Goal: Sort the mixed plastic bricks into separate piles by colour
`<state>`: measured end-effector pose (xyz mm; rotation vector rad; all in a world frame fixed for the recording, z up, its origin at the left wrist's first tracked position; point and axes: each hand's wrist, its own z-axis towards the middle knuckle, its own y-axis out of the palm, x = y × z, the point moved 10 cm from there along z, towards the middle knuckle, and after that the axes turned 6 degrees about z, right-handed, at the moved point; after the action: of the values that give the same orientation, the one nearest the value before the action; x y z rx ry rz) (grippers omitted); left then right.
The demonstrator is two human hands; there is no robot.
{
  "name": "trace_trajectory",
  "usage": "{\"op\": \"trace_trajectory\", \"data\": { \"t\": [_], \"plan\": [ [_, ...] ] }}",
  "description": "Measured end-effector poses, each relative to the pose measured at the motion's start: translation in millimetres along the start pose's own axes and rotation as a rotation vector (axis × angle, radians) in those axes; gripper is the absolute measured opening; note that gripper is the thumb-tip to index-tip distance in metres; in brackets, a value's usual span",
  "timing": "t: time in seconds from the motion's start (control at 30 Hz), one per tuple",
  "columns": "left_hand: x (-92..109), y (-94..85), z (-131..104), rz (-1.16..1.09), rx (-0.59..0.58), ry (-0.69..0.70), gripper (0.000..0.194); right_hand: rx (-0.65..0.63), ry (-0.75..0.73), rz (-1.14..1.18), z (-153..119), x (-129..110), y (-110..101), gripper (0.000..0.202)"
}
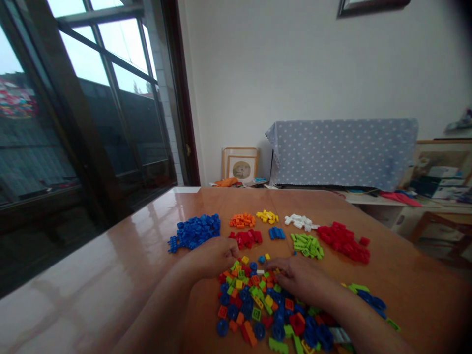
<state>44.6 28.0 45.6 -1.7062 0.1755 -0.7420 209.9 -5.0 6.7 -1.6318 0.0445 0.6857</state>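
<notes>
My left hand (220, 254) is over the far left edge of a mixed pile of toy building bricks (258, 295). Its fingers are curled in, and anything inside them is hidden. To its left lies a heap of blue bricks (197, 232); just beyond it is a small group of red bricks (246, 238). My right hand (297, 276) reaches over the right part of the mixed pile, fingers stretched forward and thumb apart, touching or just above the bricks. I see nothing held in it. Its forearm covers part of the pile.
Sorted groups stand farther back: orange bricks (242, 220), yellow bricks (267, 216), white bricks (299, 222), blue pieces (276, 233), lime green bricks (307, 245) and a larger red heap (342, 241). All lie on a glossy brown table (147, 265). A dotted cloth (342, 152) hangs behind.
</notes>
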Motion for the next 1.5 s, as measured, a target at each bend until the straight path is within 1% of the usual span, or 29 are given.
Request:
{"op": "trace_trajectory", "data": {
  "t": [0.1,0.23,0.3,0.4,0.57,0.7,0.8,0.87,1.0,1.13,1.23,1.33,1.5],
  "plan": [
    [6.4,6.8,2.4,0.01,-0.012,0.05,0.019,-0.007,-0.015,0.009,-0.9,-2.9,-0.4,0.041],
    [25.2,16.7,4.2,0.061,-0.007,0.19,0.025,-0.015,-0.026,-0.011,-2.3,-4.1,-1.6,0.038],
    [35.0,20.3,3.3,0.078,-0.009,0.235,0.028,-0.004,-0.011,-0.022,-2.9,-1.6,-3.1,0.034],
    [47.4,27.4,2.3,0.115,-0.043,0.267,0.03,0.019,0.014,-0.007,-3.6,2.0,-5.8,0.028],
    [58.2,36.9,6.4,0.157,-0.047,0.277,0.02,0.067,-0.029,0.043,-2.5,-1.7,-9.6,0.018],
    [62.2,42.5,8.2,0.135,-0.044,0.307,0.021,0.098,-0.051,0.086,-1.5,-1.1,-8.0,0.011],
    [60.9,43.4,8.7,0.117,-0.028,0.31,0.022,0.07,-0.025,0.136,-1.4,2.8,-2.0,0.011],
    [59.2,43.4,9.6,0.104,-0.014,0.301,0.02,0.071,-0.021,0.179,-1.8,2.6,-2.0,0.013],
    [58.2,41.8,13.1,0.064,0.025,0.267,0.018,0.105,-0.09,0.295,-2.1,-8.0,-8.1,0.018],
    [63.3,41.6,15.6,-0.004,0.046,0.269,0.015,0.133,-0.136,0.393,-1.1,-13.2,-9.9,0.015],
    [64.7,40.9,16.7,-0.042,0.05,0.261,0.022,0.174,-0.122,0.419,0.0,-8.8,-10.9,0.011],
    [62.6,39.7,17.9,-0.066,0.032,0.233,0.033,0.212,-0.109,0.446,0.3,-4.7,-13.4,0.012],
    [59.8,33.8,20.9,-0.111,0.049,0.211,0.038,0.201,-0.093,0.549,2.6,-0.1,-9.1,0.017]
  ]
}}
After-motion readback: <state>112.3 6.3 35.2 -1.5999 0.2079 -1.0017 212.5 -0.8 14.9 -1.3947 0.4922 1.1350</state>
